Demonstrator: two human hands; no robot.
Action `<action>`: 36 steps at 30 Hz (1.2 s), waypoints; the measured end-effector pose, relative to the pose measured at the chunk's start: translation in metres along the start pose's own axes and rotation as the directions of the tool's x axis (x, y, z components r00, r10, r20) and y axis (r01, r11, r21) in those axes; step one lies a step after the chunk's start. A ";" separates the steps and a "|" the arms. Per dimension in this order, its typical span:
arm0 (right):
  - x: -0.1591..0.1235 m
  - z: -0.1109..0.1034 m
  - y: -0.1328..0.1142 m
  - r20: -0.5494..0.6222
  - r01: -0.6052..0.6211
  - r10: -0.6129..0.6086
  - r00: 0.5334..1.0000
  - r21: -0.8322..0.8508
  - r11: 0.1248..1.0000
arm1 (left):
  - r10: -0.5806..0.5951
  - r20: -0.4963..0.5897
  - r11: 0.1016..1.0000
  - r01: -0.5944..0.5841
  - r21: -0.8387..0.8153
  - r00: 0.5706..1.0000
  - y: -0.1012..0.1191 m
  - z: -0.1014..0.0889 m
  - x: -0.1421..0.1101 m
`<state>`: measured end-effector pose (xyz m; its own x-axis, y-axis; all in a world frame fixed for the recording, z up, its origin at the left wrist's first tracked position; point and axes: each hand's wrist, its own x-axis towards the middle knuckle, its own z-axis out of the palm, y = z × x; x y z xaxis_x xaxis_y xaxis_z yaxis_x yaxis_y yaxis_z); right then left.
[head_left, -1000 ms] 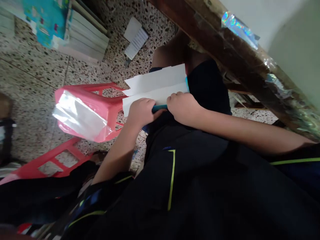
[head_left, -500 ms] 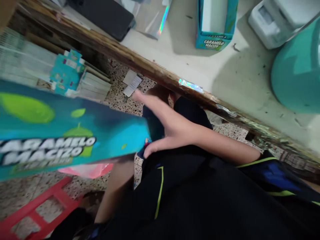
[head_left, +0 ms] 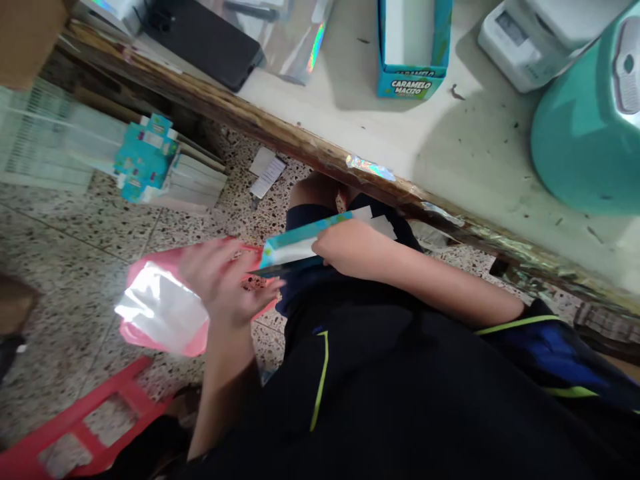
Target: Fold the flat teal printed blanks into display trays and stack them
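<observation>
Over my lap, my right hand (head_left: pixel 350 247) is closed around a teal cardboard box (head_left: pixel 300 235). The box shows a white inside, and white flaps stick out past the hand at its far end. My left hand (head_left: pixel 220 280), blurred by motion, has its fingers spread beside the near end of the box. Nothing shows in its grasp, and I cannot tell whether it touches the carton.
On the worktable (head_left: pixel 345 127) stand an open teal "Caramelo Macizo" box (head_left: pixel 413 88), a black phone (head_left: pixel 205 43), a white scale (head_left: pixel 520 47) and a turquoise container (head_left: pixel 580 133). A flattened teal carton (head_left: pixel 145 157), a pink bag (head_left: pixel 167 313) and a red plastic frame (head_left: pixel 100 420) are lower down.
The teal box has moved from close to the camera at the left down to my lap. My right hand, open beside its end earlier, now grips it. My left hand has come into view, spread.
</observation>
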<state>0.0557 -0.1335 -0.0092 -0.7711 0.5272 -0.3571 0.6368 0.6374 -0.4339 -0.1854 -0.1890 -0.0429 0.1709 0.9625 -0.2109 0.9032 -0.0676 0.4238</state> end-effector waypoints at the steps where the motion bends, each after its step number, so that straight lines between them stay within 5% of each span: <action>1: 0.004 0.002 -0.001 0.031 0.004 -0.004 0.999 -0.004 1.000 | 0.043 0.051 0.998 -0.045 0.034 0.998 -0.002 0.003 -0.002; 4: 0.013 0.007 -0.008 0.039 -0.127 0.128 0.991 -0.026 0.992 | 0.066 0.252 0.972 -0.120 0.204 0.966 -0.007 0.021 0.001; 6: 0.016 0.015 -0.015 -0.086 -0.205 0.196 0.977 -0.101 0.974 | -0.037 0.295 0.952 -0.056 0.300 0.955 -0.011 0.036 0.008; 9: 0.019 0.035 -0.020 -0.283 -0.096 0.025 0.959 -0.241 0.966 | -0.109 0.322 0.973 0.035 0.229 0.941 -0.017 0.049 0.020; 13: 0.025 0.054 -0.016 -0.178 -0.020 -0.031 0.984 -0.277 0.961 | 0.003 0.457 1.000 -0.011 0.014 0.889 -0.020 0.050 0.033; 20: 0.033 0.053 -0.019 -0.004 -0.099 0.100 0.995 -0.205 0.974 | 0.030 0.426 0.998 -0.048 0.031 0.904 -0.016 0.052 0.024; 23: 0.033 0.057 -0.018 -0.041 -0.065 0.058 0.997 -0.200 0.978 | 0.065 0.300 0.998 -0.069 0.002 0.952 -0.020 0.058 0.013; 26: 0.031 0.062 -0.014 -0.080 -0.044 0.030 0.996 -0.191 0.980 | 0.195 0.167 0.974 -0.210 0.082 0.967 -0.019 0.060 0.004; 29: 0.030 0.064 -0.011 -0.064 -0.105 0.097 0.993 -0.145 0.984 | 0.246 0.204 0.938 -0.286 0.198 0.948 -0.007 0.063 -0.002; 36: 0.029 0.061 -0.005 -0.125 -0.101 0.084 0.989 -0.137 0.985 | 0.055 0.135 0.954 -0.091 0.284 0.989 0.018 0.072 -0.012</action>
<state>0.0302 -0.1554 -0.0683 -0.7088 0.6447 -0.2864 0.7054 0.6519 -0.2783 -0.1425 -0.2208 -0.0962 0.2716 0.9130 -0.3043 0.9583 -0.2272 0.1734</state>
